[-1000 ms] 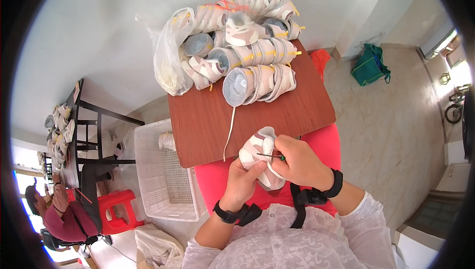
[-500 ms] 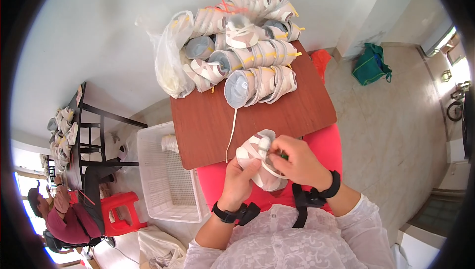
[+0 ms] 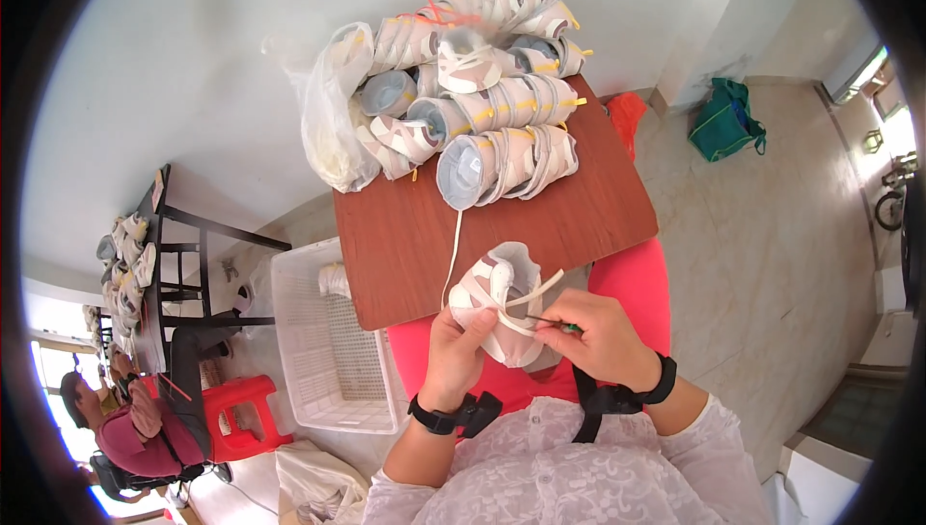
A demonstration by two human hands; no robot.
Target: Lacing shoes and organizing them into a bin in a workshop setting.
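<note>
My left hand (image 3: 457, 359) is closed on a white and beige shoe upper (image 3: 519, 344), with the thumb pressed on its side. The upper's grey-lined opening points away from me, over the near edge of the table. A flat cream lace (image 3: 550, 283) runs across it, its loose end sticking out to the right. In my right hand (image 3: 606, 340) is a thin dark-shafted tool with a green handle (image 3: 573, 327), held in a pinch. The tool's shaft reaches to the side of the upper near the lace; whether its tip is inside a hole is too small to tell.
Several nested shoe uppers (image 3: 526, 163) lie in rows on the brown table (image 3: 405, 250), beside a clear plastic bag (image 3: 333, 129). Left of the table stands a white crate (image 3: 289, 332). A person (image 3: 145, 428) sits far left near a red stool (image 3: 246, 414). A green bag (image 3: 719, 124) rests on the floor.
My right hand has drawn back from the upper toward the right and slightly down, showing the tool's shaft. The lace end now sticks out freely. The upper has shifted a little left.
</note>
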